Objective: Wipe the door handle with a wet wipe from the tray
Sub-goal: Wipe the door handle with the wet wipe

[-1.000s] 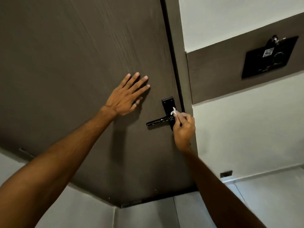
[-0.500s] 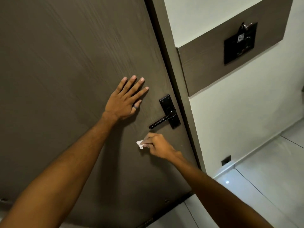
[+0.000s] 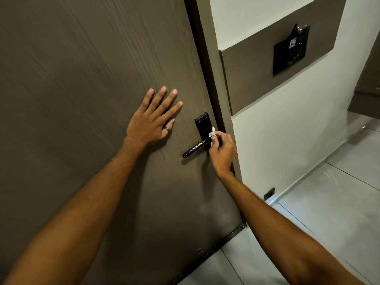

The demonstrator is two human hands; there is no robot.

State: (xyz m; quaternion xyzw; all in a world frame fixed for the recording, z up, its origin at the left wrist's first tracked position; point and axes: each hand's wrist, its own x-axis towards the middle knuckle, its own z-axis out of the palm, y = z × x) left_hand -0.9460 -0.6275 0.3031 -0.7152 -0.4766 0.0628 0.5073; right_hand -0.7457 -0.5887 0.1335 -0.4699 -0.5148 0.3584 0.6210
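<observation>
A black lever door handle (image 3: pixel 193 149) on a black backplate (image 3: pixel 202 124) sits at the right edge of a dark brown door (image 3: pixel 82 79). My right hand (image 3: pixel 222 153) pinches a small crumpled white wet wipe (image 3: pixel 212 133) and presses it against the backplate where the lever joins it. My left hand (image 3: pixel 153 120), with a ring on one finger, lies flat on the door, fingers spread, to the left of the handle. The tray is not in view.
The door frame (image 3: pixel 213 99) runs just right of the handle. On the white wall beyond it, a brown panel (image 3: pixel 253 68) carries a black plate (image 3: pixel 290 52). A small black socket (image 3: pixel 269 193) sits low on the wall. Pale floor tiles (image 3: pixel 329 212) spread at lower right.
My right hand went from the handle's base down and left below the lever, and is now back up at the backplate with the wipe. My left hand stayed flat on the door.
</observation>
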